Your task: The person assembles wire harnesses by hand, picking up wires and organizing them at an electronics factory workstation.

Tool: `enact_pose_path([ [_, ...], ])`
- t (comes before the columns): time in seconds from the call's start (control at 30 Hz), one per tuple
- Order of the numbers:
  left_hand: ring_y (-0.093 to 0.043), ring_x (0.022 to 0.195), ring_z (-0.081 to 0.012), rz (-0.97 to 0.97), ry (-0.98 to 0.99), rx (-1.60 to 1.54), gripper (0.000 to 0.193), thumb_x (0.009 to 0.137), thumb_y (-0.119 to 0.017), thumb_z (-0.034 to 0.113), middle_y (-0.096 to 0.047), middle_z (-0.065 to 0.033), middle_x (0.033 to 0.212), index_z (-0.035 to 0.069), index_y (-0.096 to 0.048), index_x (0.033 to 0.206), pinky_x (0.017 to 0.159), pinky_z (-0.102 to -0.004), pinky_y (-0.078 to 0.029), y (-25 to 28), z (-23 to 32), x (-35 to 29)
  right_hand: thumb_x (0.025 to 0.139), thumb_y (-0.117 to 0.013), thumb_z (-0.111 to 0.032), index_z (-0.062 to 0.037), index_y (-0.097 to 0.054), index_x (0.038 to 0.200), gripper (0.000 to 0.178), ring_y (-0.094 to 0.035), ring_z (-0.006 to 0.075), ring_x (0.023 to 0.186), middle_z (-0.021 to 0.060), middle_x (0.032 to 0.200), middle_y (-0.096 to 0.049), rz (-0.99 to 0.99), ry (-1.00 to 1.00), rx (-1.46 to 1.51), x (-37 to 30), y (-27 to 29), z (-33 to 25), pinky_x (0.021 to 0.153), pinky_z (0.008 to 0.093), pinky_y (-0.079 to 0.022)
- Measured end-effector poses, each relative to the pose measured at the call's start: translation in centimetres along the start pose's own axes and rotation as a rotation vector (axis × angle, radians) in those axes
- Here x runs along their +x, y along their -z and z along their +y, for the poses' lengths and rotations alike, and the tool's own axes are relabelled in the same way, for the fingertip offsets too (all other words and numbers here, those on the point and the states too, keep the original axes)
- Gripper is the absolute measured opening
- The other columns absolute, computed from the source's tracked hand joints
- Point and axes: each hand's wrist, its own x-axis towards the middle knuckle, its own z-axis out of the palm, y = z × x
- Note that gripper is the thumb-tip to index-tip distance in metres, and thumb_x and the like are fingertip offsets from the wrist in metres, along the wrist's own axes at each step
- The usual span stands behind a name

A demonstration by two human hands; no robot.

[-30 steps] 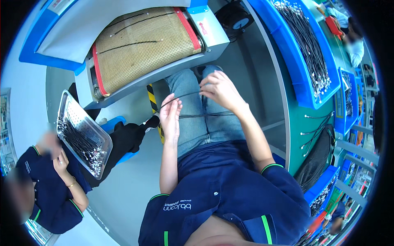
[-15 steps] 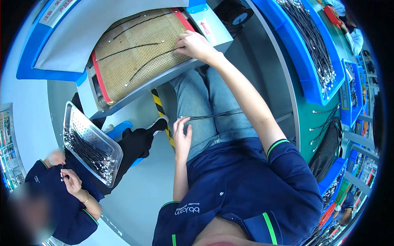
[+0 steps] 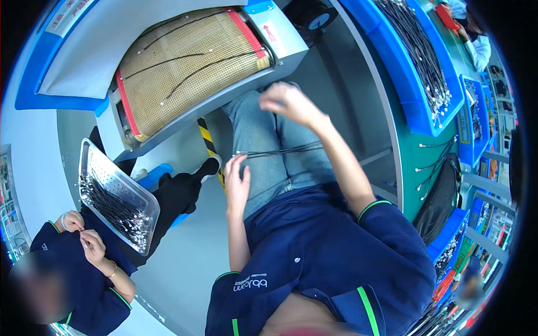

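My right hand [image 3: 291, 105], smeared by motion, hangs above my knees, off the conveyor's front edge; no cable shows in it. A bundle of thin black cables [image 3: 288, 149] with small white ends lies across my thighs. My left hand [image 3: 237, 182] is by the bundle's left end, its fingertips touching the cables and its thumb held apart. On the tan mesh conveyor belt [image 3: 196, 84] with red edge strips, several single black cables lie spread out. The nearest cable [image 3: 207, 68] runs slantwise to the belt's right edge.
A grey-white hood [image 3: 117, 50] with a blue frame covers the belt's far side. At left, a seated co-worker has a perforated metal tray [image 3: 152, 215] of cables on the lap. To the right, a blue bin [image 3: 412, 106] of cables stands on a green table [image 3: 412, 193].
My right hand has left the cable at the belt's right edge and drawn back toward my lap. That cable now lies on the belt. The left hand stays at the bundle.
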Motion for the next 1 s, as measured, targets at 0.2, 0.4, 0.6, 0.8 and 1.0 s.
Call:
enact_pose_path([
  [0.2,-0.050,0.115,-0.0304,0.014,0.025,0.013,0.028,0.086,-0.056,0.004,-0.053,-0.0138,0.119,0.004,-0.057,0.114,0.098,-0.0381,-0.039,-5.5,1.7,-2.5,0.080,-0.068,-0.030,-0.0084,-0.071,0.092,0.025,-0.059,0.0290,0.098,0.0111,0.095,-0.067,-0.397,-0.226,-0.022,-17.2,-1.3,3.7,0.088,0.0381,-0.045],
  [0.4,-0.044,0.122,-0.0318,0.007,0.001,0.079,0.035,0.093,-0.051,0.012,-0.045,-0.0165,0.131,0.006,-0.050,0.128,0.102,-0.0389,-0.036,-13.1,1.7,-4.9,0.079,-0.068,-0.025,-0.0068,-0.071,0.089,0.021,-0.060,0.0276,0.092,0.0083,0.089,-0.067,-0.256,-0.264,0.114,-25.1,-1.1,7.0,0.084,0.0369,-0.047],
  [0.6,-0.044,0.121,-0.0302,-0.084,0.042,0.097,0.032,0.096,-0.050,0.020,-0.048,-0.0151,0.128,0.005,-0.053,0.125,0.102,-0.0386,-0.035,-17.0,1.4,-6.7,0.084,-0.064,-0.028,-0.0066,-0.072,0.092,0.024,-0.058,0.0246,0.095,0.0069,0.091,-0.066,-0.215,-0.262,0.111,-28.8,0.0,8.4,0.085,0.0347,-0.046],
  [0.8,-0.050,0.109,-0.0274,-0.051,-0.077,0.130,0.021,0.094,-0.053,0.014,-0.054,-0.0121,0.111,0.006,-0.062,0.111,0.093,-0.0353,-0.041,-18.8,1.1,-7.6,0.084,-0.064,-0.027,-0.0077,-0.071,0.094,0.023,-0.063,0.0284,0.085,0.0091,0.094,-0.066,-0.207,-0.228,0.139,-30.2,1.3,9.5,0.078,0.0362,-0.050],
  [1.0,-0.058,0.085,-0.0273,-0.015,-0.012,0.149,0.015,0.092,-0.055,0.009,-0.058,-0.0122,0.090,0.001,-0.063,0.101,0.077,-0.0345,-0.045,-16.9,0.1,-7.7,0.079,-0.068,-0.020,-0.0103,-0.069,0.100,0.023,-0.064,0.0264,0.087,0.0078,0.091,-0.067,-0.156,-0.264,-0.037,-31.0,5.7,10.6,0.078,0.0358,-0.052],
])
